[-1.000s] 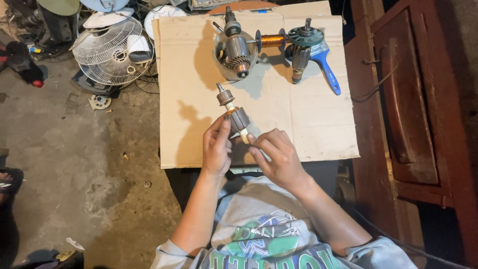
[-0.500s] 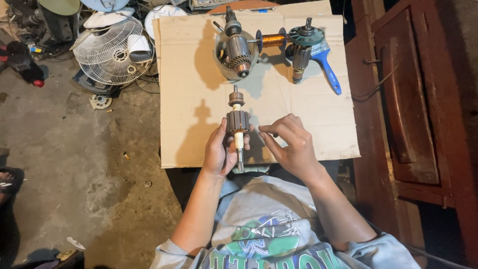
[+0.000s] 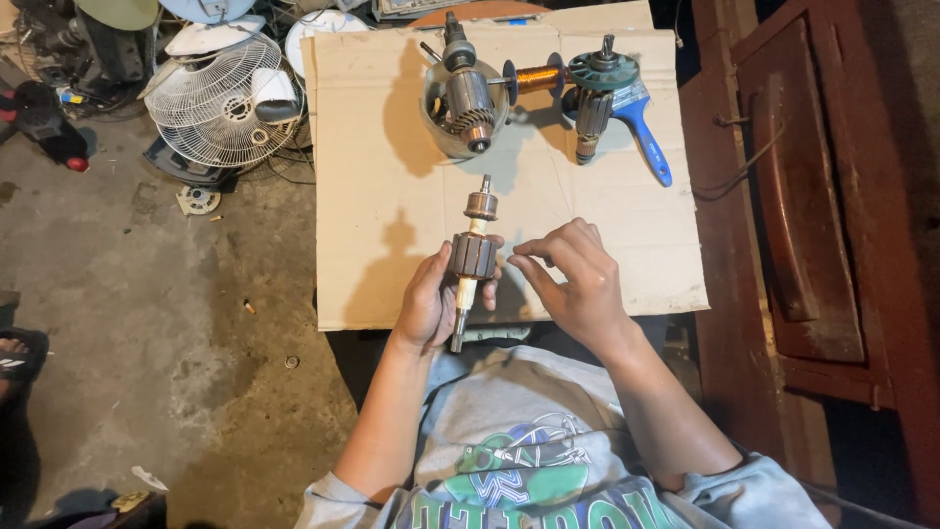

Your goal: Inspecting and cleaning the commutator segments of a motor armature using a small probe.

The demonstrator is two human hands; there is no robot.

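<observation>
My left hand [image 3: 431, 299] grips a motor armature [image 3: 473, 257] upright by its dark iron core, shaft ends sticking out above and below. It is held over the near edge of a cardboard sheet [image 3: 382, 196]. My right hand [image 3: 573, 274] hovers just right of the armature with fingers curled, thumb and forefinger pinched close to the core; whether they hold a thin wire is too small to tell.
At the far end of the cardboard lie a second armature in a round metal housing [image 3: 462, 98], a copper wire spool [image 3: 537, 78], another rotor [image 3: 595, 98] and a blue-handled brush [image 3: 646, 137]. White fan grilles [image 3: 211, 108] sit left; a wooden cabinet [image 3: 822, 216] stands right.
The armature has been turned from tilted to upright in my left hand. My right hand has shifted slightly right, away from the core.
</observation>
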